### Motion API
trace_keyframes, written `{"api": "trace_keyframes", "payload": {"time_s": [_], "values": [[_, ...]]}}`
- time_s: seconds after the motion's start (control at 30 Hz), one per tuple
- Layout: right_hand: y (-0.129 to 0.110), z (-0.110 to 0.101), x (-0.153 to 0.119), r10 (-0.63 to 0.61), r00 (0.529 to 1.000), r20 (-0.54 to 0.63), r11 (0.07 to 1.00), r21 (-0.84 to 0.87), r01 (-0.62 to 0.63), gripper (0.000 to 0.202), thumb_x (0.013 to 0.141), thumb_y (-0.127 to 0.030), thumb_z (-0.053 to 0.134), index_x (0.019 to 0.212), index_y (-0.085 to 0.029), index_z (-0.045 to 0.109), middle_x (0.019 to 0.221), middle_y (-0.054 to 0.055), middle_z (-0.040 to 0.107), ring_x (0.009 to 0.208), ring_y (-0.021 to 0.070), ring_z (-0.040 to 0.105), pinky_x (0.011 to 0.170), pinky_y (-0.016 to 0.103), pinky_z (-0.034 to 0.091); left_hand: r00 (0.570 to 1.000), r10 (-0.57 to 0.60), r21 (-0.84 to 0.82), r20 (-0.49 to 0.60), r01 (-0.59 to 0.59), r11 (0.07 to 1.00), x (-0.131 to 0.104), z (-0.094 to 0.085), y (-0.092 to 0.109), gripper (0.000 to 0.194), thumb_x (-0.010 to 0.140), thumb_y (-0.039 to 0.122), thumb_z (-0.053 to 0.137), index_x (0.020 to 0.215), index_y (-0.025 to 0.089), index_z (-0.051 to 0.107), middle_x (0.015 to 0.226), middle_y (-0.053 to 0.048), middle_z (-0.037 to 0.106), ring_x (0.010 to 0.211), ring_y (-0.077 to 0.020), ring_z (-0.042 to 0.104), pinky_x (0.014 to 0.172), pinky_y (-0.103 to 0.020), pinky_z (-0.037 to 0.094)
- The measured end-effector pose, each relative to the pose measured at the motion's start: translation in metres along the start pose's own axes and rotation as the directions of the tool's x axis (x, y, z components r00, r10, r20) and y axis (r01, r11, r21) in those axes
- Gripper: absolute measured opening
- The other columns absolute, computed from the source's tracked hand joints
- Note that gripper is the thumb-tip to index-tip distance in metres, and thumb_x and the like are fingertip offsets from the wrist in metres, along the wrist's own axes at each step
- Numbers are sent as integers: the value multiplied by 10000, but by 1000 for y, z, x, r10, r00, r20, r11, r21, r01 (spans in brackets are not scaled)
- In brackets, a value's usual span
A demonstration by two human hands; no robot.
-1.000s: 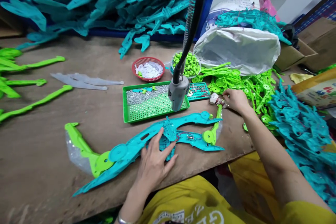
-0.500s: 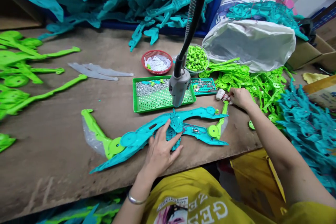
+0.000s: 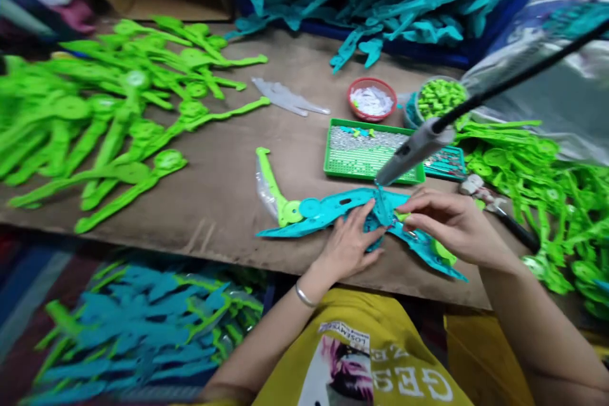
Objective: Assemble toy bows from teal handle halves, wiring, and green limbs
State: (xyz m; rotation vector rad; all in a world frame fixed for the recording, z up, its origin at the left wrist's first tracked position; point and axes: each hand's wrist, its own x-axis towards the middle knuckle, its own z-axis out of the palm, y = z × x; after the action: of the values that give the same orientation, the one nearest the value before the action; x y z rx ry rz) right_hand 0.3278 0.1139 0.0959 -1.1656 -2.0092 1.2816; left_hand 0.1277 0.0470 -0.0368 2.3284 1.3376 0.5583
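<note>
A long teal plastic frame (image 3: pixel 328 208) lies on the table with a light-green arm (image 3: pixel 269 181) joined at its left end. My left hand (image 3: pixel 349 238) rests on the frame's middle, its fingers spread over the raised teal centre part (image 3: pixel 382 209). Thumb and forefinger of my right hand (image 3: pixel 447 222) pinch at a small green plastic piece (image 3: pixel 402 216) just right of that centre part. An electric screwdriver (image 3: pixel 413 149) hangs on its black cable, tilted, with its tip at the top of the centre part. The frame's right side is partly hidden by my right hand.
Behind the frame stand a green tray of screws (image 3: pixel 328 158), a red basket (image 3: pixel 371 115) of white pieces and a bowl of green pieces (image 3: pixel 440 98). Green parts (image 3: pixel 133 120) are heaped at left, more (image 3: pixel 542 203) at right. A blue bin (image 3: pixel 457 57) holds teal parts.
My right hand has come left from the small white-and-red item to the frame's centre. The screwdriver has tilted from upright. The view has turned left; my left hand stays on the frame.
</note>
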Motion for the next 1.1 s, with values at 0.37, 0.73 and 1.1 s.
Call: {"api": "trace_keyframes", "payload": {"time_s": [0.37,0.73,1.1], "values": [[-12,91,90,-339,907,250,916,-130,379,122,932,-189,589,925,-207,710,916,58,724,894,183,673,810,332,542,997,66,-12,29,-66,998,-1,9,-6,420,936,450,591,1294,235,636,1339,-138,606,1281,-361,503,1019,-506,459],[-15,108,112,-321,801,505,884,-143,444,220,881,-78,534,981,-201,687,966,67,697,884,178,645,801,321,525,997,77,-28,3,-77,997,-2,9,-7,423,953,430,545,1307,219,635,1181,-97,693,1058,-288,619,912,-418,474],[19,109,97,-373,846,382,912,-16,410,189,975,-190,537,1048,-219,709,979,62,689,919,169,653,826,335,539,997,75,-13,-5,-75,997,0,8,-7,347,935,423,569,1075,158,745,1072,-127,731,1098,-323,614,973,-449,459]]}}
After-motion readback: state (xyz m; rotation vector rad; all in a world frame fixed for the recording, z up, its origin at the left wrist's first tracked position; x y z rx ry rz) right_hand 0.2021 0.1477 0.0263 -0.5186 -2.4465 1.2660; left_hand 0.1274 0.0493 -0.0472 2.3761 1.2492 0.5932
